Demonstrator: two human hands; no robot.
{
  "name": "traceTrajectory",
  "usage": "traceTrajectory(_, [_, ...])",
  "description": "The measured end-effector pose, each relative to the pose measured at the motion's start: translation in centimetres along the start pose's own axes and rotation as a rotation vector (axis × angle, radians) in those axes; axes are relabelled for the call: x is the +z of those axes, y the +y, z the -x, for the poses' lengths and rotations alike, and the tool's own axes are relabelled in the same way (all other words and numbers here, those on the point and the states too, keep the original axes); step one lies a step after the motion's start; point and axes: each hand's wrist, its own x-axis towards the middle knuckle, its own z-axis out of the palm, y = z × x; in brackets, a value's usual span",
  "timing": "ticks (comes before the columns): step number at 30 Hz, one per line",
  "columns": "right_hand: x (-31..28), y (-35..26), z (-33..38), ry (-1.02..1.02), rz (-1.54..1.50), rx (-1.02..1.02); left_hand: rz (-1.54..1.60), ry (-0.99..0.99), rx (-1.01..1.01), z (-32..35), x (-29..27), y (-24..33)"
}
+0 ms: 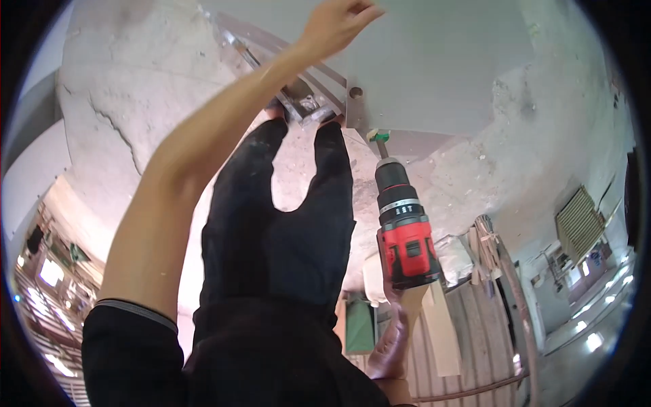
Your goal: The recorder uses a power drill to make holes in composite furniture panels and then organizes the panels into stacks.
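Observation:
My right hand point(392, 342) grips a red and black cordless drill point(410, 247) that points away from me. In its chuck sits a short bit with a green head point(380, 137), which overlaps the near edge of a large grey panel point(434, 61) in view; whether they touch I cannot tell. A round dark hole point(356, 93) shows near the panel's corner. My left hand point(339, 27) is stretched out over the panel's far part, its fingers curled and partly cut off by the upper edge. Anything in those fingers is hidden.
By my feet stands a metal frame point(305, 108) under the panel. The concrete floor point(115, 74) has a long crack at left. On the right lie a bundle of wood strips point(485, 251), a white sack point(453, 259) and a slatted yellowish panel point(578, 224).

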Motion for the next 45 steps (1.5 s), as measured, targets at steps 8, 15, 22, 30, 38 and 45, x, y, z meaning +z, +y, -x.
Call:
traceTrajectory(8, [2.0, -8.1, 11.0, 0.235, -0.088, -0.191, 0.122, -0.310, 0.010, 24.9, -14.0, 13.5])
traceTrajectory(15, [6.4, -11.1, 18.1, 0.249, -0.181, -0.184, 0.256, -0.303, -0.154, 32.7, -16.1, 14.8])
traceTrajectory(22, [8.8, -8.8, 22.6, 0.338, -0.185, -0.223, 0.050, -0.344, -0.122, 34.6, -17.2, 15.3])
traceTrajectory(30, [10.0, -3.6, 29.5, 0.452, -0.187, -0.223, -0.089, -0.390, 0.058, 40.9, -14.1, 18.6])
traceTrajectory(38, [10.4, 0.1, 36.4, 0.596, -0.334, -0.248, 0.038, -0.505, 0.048, 46.3, -11.7, 20.9])
traceTrajectory(45, [10.1, 2.9, 39.5, 0.498, -0.388, -0.198, 0.258, -0.661, -0.108, 47.6, -12.5, 21.9])
